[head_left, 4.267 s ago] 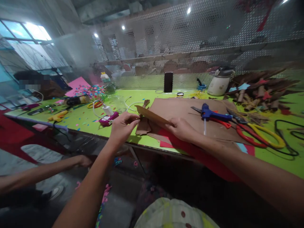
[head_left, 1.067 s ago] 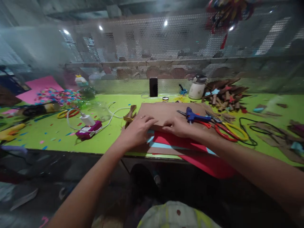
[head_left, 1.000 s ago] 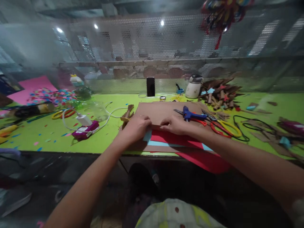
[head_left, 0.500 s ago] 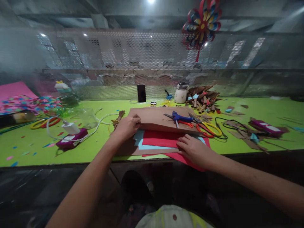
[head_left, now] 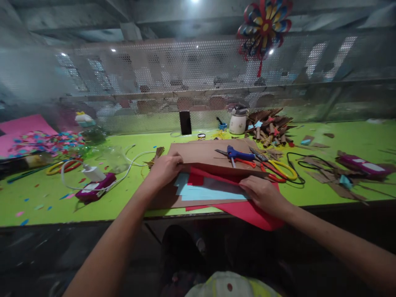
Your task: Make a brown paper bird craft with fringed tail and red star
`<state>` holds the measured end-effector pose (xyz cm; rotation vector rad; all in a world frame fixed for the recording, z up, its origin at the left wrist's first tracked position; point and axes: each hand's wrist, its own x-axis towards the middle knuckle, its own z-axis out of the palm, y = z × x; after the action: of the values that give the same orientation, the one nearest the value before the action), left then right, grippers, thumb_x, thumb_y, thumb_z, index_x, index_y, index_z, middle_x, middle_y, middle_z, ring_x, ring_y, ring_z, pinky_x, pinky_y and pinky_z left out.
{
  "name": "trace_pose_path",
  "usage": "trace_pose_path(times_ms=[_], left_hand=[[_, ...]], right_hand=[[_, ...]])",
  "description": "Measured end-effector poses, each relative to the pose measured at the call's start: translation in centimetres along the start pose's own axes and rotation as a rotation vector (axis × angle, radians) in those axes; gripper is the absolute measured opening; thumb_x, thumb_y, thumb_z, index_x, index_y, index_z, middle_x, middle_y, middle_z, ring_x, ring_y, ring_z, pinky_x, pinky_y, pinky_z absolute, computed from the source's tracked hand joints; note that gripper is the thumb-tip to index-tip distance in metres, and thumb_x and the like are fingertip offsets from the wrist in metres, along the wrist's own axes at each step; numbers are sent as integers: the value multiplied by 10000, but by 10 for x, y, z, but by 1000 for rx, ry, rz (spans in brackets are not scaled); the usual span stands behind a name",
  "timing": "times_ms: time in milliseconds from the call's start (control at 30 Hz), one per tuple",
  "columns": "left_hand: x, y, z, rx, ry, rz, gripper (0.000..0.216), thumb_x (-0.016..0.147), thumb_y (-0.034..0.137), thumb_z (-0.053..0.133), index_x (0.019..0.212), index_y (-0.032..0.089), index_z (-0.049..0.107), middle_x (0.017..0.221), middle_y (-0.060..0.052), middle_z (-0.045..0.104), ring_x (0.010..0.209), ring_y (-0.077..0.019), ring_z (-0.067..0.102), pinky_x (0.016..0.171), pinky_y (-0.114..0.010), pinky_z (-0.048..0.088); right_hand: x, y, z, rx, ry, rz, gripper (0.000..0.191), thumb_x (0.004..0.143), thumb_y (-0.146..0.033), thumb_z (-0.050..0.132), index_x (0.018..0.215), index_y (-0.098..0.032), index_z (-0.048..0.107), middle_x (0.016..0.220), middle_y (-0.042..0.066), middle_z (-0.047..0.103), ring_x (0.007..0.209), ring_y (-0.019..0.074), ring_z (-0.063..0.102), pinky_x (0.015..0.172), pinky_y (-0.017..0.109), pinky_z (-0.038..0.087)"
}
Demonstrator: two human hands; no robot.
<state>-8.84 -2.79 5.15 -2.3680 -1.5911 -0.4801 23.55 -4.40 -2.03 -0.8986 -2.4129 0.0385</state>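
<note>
My left hand (head_left: 165,168) pinches the near left edge of a brown paper sheet (head_left: 198,152) and holds it raised. With closed fingers, my right hand (head_left: 262,194) grips the edge of a red paper sheet (head_left: 213,175), lifted under the brown one. Light blue paper (head_left: 204,192) shows beneath it, with a small red piece on top. More red paper (head_left: 253,212) hangs over the table edge below my right hand. On the brown sheet lie a blue-handled cutting tool (head_left: 237,153) and scissors with yellow and red handles (head_left: 284,168).
A phone (head_left: 185,123), a white jug (head_left: 238,120) and a heap of brown paper rolls (head_left: 270,128) stand at the back. A purple power strip (head_left: 96,186) with a white cable lies left, another purple block (head_left: 363,164) right. Paper scraps are scattered about.
My right hand has taken up the edge of the red sheet and raised it, uncovering more light blue paper. My left hand still holds the brown sheet. The view has shifted slightly.
</note>
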Motion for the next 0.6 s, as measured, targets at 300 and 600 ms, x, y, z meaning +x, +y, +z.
trace_pose_path(times_ms=[300, 600], left_hand=[[3, -9, 0, 62, -98, 2, 249, 847, 318, 445, 800, 184, 649, 842, -60, 662, 699, -197, 578, 618, -290, 378], [0, -1, -3, 98, -141, -33, 245, 842, 310, 463, 724, 181, 635, 683, -50, 630, 611, -177, 522, 573, -274, 335]], right_hand=[[2, -7, 1, -32, 46, 67, 197, 884, -178, 443, 846, -154, 634, 810, 88, 661, 791, 183, 584, 721, 295, 457], [1, -3, -5, 71, 79, 93, 194, 885, -182, 444, 918, -145, 631, 866, 92, 661, 820, 180, 594, 750, 311, 475]])
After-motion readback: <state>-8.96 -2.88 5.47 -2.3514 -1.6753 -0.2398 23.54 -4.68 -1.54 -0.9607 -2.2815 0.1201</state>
